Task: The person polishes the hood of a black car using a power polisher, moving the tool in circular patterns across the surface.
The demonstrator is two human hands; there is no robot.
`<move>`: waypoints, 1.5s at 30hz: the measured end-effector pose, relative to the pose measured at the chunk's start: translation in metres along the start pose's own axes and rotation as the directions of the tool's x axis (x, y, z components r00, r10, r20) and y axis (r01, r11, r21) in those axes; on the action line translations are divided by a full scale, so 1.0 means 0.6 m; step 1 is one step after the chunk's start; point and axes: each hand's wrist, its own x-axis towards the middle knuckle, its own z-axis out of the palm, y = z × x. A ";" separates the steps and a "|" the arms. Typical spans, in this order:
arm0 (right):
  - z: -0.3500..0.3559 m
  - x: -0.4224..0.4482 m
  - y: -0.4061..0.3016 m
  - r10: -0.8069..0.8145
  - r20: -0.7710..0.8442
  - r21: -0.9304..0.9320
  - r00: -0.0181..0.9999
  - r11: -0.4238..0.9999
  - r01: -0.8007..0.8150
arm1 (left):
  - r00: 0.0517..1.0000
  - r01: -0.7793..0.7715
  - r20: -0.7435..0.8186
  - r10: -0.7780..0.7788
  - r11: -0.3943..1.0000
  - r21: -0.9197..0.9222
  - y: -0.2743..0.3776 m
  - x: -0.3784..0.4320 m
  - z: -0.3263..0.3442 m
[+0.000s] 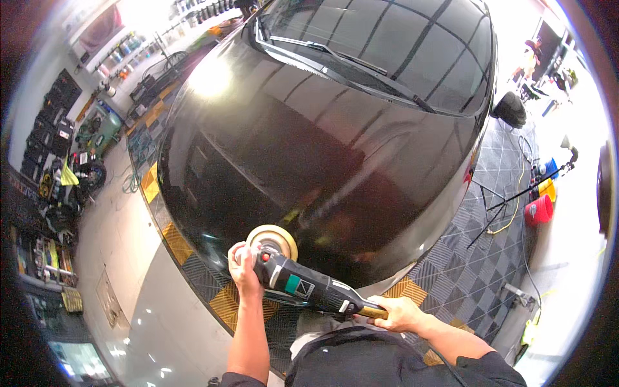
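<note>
A black rotary polisher (314, 285) lies across my front, its head at the left and its rear handle at the right. My left hand (245, 271) grips the polisher's head. Around the rear handle (373, 311), my right hand (399, 313) is closed. The round yellowish polishing pad (285, 237) sits at the front edge of a dark car's hood (309, 159); whether it presses on the paint or is spinning I cannot tell. Reflections and a bright glare spot cover parts of the hood. Beyond it are the windshield (387, 43) and a wiper (348, 63).
Interlocking grey and yellow floor tiles (464, 242) surround the car. On the right stand a tripod (504, 200), a red bucket (539, 210) and a yellow cable (517, 193). The side mirror (510, 110) juts out. Equipment and a green tank (104, 128) line the left wall.
</note>
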 end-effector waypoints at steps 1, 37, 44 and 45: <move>0.000 -0.004 -0.006 -0.001 -0.005 0.013 1.000 1.000 0.001 | 1.000 0.012 0.009 -0.012 0.999 -0.043 0.000 0.000 -0.001; -0.158 -0.057 0.066 0.356 -0.497 0.547 0.791 0.836 -0.033 | 0.641 -0.145 0.767 0.034 0.986 0.077 -0.002 0.171 0.661; -0.145 -0.073 0.071 0.426 -0.530 0.628 0.733 0.778 0.002 | 0.596 -0.053 0.801 -0.053 0.993 0.105 -0.019 0.133 0.728; -0.145 -0.071 0.065 0.412 -0.533 0.633 0.739 0.774 0.026 | 0.596 -0.055 0.801 -0.064 0.991 0.120 -0.013 0.133 0.730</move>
